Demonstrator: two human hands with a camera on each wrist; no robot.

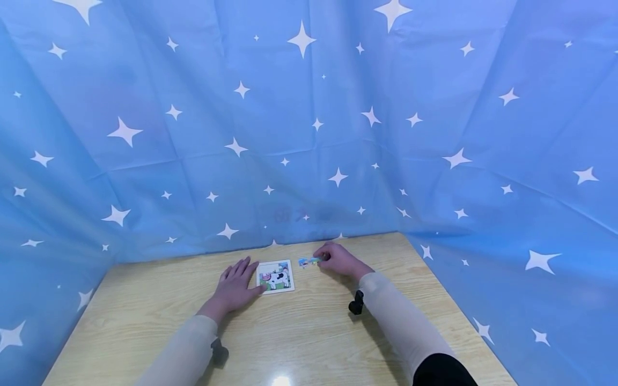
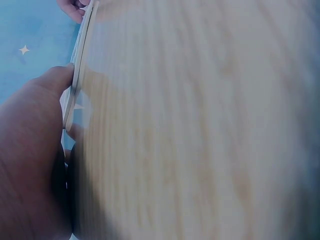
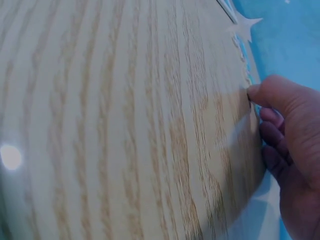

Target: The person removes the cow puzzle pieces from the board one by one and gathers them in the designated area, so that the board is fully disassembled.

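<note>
Left hand [image 1: 235, 287]: fingers spread and extended, palm down beside the cow puzzle board [image 1: 281, 291], thumb on its lower-left corner, no grip. Right hand [image 1: 339, 260]: fingers curled in, thumb and fingers pinching the right end of a small colourful jigsaw strip [image 1: 304, 262]; can't tell if one piece or several. Strip sits just right of the board, apart from it. Board lies flat, white rim, pale patch upper left. Both near the far edge of the wood-grain table [image 1: 289, 332]. Blue curtain [image 1: 275, 107] with white stars behind and at both sides.
</note>
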